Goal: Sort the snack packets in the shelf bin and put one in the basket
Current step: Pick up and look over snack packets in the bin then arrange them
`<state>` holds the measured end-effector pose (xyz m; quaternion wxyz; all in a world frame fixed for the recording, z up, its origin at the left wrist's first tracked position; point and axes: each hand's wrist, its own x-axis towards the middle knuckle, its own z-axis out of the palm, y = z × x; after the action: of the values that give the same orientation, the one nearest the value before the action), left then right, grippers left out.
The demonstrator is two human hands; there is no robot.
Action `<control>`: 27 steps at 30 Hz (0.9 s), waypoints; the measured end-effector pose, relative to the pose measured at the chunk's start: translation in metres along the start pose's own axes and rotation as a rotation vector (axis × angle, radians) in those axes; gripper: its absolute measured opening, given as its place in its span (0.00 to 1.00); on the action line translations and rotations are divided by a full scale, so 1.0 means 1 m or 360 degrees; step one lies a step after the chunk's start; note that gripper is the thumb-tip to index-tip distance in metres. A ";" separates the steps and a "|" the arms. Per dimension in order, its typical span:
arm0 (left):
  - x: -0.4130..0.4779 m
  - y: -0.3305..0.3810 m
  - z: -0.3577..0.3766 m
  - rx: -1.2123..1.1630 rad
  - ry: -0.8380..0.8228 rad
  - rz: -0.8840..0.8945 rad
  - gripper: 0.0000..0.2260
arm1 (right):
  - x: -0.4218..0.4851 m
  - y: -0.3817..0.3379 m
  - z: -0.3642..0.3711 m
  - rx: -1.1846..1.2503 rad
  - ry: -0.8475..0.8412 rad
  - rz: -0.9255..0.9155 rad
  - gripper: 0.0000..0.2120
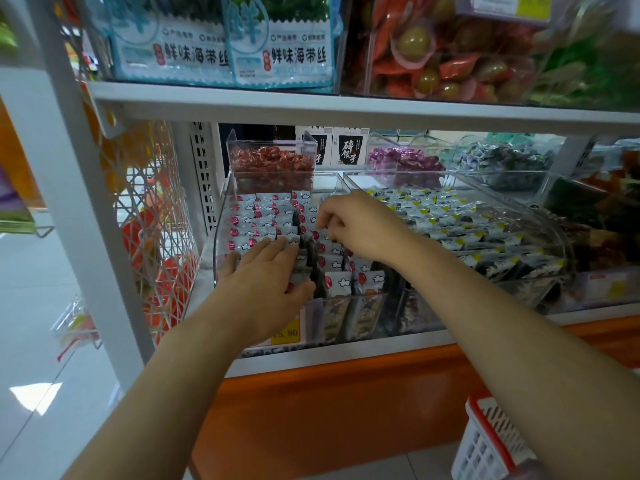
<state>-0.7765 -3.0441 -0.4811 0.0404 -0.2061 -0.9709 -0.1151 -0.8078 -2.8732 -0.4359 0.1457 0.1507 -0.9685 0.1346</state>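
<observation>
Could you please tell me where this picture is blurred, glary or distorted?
Head view: the upper right corner is smeared, blurring the green packs; the shelf edge bows from the wide lens; a glare patch sits on the floor at lower left; the left hand, right hand and packets look sharp.

We stand before a tall white shelf rack [79, 188] with an orange base panel [329, 407]. To our left, pale glossy floor tiles [31, 306] mirror a bright light patch [34, 393].

Beyond the left hand [266, 275]: a clear tub [235, 147] of red-wrapped sweets [272, 161]. Above it, blue seaweed bags [280, 46] on the upper shelf [346, 109]. A yellow price tag [285, 332] lies just beside its wrist.
</observation>
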 end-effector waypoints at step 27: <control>-0.002 0.010 -0.005 -0.0113 0.0078 0.0033 0.29 | -0.022 0.000 -0.009 0.0074 0.0208 -0.0038 0.03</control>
<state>-0.7708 -3.0372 -0.4745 0.0580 -0.2146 -0.9627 -0.1542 -0.7859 -2.8647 -0.4344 0.2068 0.1566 -0.9516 0.1649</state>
